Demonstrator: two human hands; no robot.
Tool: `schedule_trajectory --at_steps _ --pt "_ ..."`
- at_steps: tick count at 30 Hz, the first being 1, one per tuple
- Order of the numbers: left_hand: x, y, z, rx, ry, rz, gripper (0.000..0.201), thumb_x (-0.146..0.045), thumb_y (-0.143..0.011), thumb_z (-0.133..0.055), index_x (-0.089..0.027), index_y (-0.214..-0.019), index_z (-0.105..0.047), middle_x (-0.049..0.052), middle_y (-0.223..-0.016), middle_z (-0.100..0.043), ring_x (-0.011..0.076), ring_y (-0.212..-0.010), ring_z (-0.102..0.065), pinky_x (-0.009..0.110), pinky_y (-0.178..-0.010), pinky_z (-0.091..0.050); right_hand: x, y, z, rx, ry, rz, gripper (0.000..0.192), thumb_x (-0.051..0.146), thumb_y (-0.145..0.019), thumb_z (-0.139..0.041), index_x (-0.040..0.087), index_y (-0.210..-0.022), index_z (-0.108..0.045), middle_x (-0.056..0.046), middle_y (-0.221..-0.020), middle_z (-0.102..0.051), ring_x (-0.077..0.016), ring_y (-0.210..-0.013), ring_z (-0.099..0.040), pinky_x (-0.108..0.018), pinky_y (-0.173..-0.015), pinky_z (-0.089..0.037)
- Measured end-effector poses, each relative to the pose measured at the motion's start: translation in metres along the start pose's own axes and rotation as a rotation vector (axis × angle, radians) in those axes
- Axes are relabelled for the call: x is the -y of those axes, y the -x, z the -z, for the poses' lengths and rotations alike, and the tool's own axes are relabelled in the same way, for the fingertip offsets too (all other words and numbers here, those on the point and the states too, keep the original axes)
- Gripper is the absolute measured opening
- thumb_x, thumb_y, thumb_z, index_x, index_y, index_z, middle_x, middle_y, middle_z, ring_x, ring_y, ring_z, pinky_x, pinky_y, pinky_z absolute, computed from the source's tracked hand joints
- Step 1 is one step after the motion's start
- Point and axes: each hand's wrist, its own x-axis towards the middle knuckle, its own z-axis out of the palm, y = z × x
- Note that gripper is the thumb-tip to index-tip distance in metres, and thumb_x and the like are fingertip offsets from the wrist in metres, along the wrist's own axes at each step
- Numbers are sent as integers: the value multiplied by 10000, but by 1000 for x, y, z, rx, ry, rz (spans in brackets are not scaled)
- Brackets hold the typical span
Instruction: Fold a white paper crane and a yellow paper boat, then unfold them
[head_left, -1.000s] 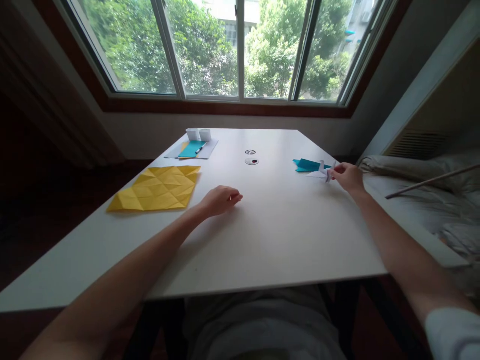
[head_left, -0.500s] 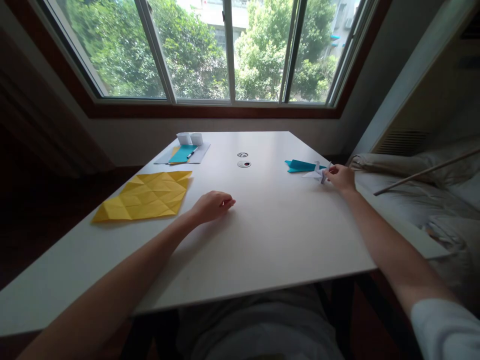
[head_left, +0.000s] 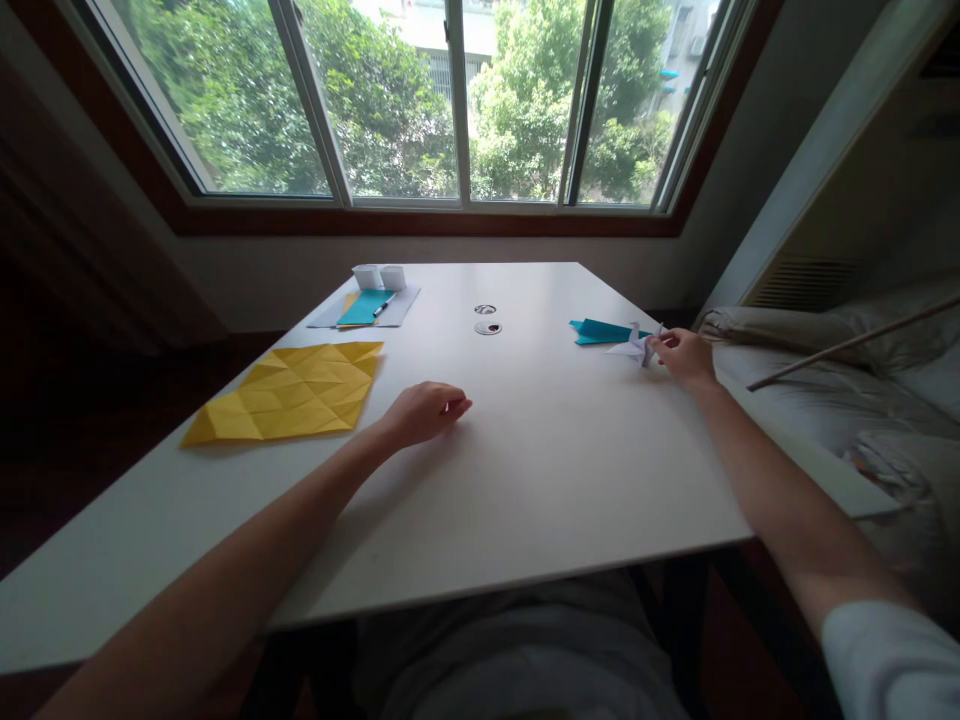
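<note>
My right hand is at the right side of the white table, its thumb and fingers pinching one end of a white origami crane. Just behind the crane lies a folded blue paper, long and pointed like a paper plane. Near the table's middle rests my left hand, fingers curled together with nothing seen in them. Left of it is a creased yellow paper sheet, unfolded and lying on the table.
At the back left, white sheets lie under a blue paper and a pen. Two small white folded pieces stand behind them. Two round inserts are at the table's middle. A stick leans at the right.
My right hand has shifted very slightly to the right while its fingers stay at the crane. My left hand and the papers look the same.
</note>
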Motion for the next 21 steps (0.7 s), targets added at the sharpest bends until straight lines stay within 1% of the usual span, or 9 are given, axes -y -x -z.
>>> schedule_trajectory --at_steps 3,6,8,10,11,14,16,19,21 --pt "0 0 1 0 -5 -2 367 -382 -850 -382 -181 -586 -538 4 -576 -548 107 -503 -442 218 -504 -285 2 0 2 -42 -1 3 319 454 -704 -569 163 -825 -620 -43 -628 -610 -184 -574 -572 -303 -615 -420" --pt "0 0 1 5 -31 -4 370 -387 -856 -374 -181 -603 -549 12 -598 -563 112 -517 -461 220 -503 -282 12 3 9 -155 -4 24 365 440 -708 -561 162 -944 -573 -27 -638 -573 -181 -588 -554 -293 -615 -409" --pt "0 0 1 11 -70 2 379 -396 -862 -363 -182 -617 -557 17 -611 -572 119 -530 -476 224 -496 -274 24 7 15 -246 -13 56 373 427 -710 -554 160 -969 -535 -13 -622 -543 -177 -578 -533 -289 -609 -401" --pt "1 1 2 18 -112 14 384 -399 -866 -352 -185 -636 -573 24 -636 -587 131 -556 -501 228 -489 -268 41 14 20 -279 -31 97 321 410 -734 -523 170 -947 -520 -4 -608 -520 -169 -565 -517 -283 -607 -395" --pt "2 1 3 22 -128 22 373 -398 -865 -354 -191 -663 -589 26 -676 -604 136 -577 -518 228 -487 -269 50 18 22 -271 -40 120 265 398 -748 -504 179 -895 -526 -3 -599 -512 -165 -560 -512 -279 -603 -392" --pt "7 3 10 39 -173 95 302 -407 -842 -396 -225 -790 -632 30 -896 -633 155 -658 -566 225 -497 -300 80 38 20 -158 -105 231 199 382 -770 -484 190 -782 -536 -7 -583 -518 -149 -542 -501 -263 -581 -386" --pt "14 5 18 35 -234 211 294 -424 -826 -416 -233 -868 -636 48 -1018 -608 191 -739 -584 236 -535 -349 100 55 15 -6 -140 345 199 381 -764 -503 187 -767 -546 3 -554 -522 -134 -499 -481 -254 -545 -369" --pt "30 8 32 15 -347 479 378 -449 -835 -381 -195 -1015 -595 123 -1102 -558 286 -916 -556 326 -661 -418 127 82 7 188 -179 509 202 372 -780 -502 183 -760 -567 10 -535 -528 -119 -479 -476 -242 -523 -350" --pt "47 11 41 59 -371 711 487 -505 -834 -347 -169 -1141 -519 172 -1173 -502 343 -1023 -493 419 -744 -416 139 98 4 286 -189 592 195 362 -792 -496 187 -767 -580 18 -538 -533 -105 -473 -474 -227 -518 -343"
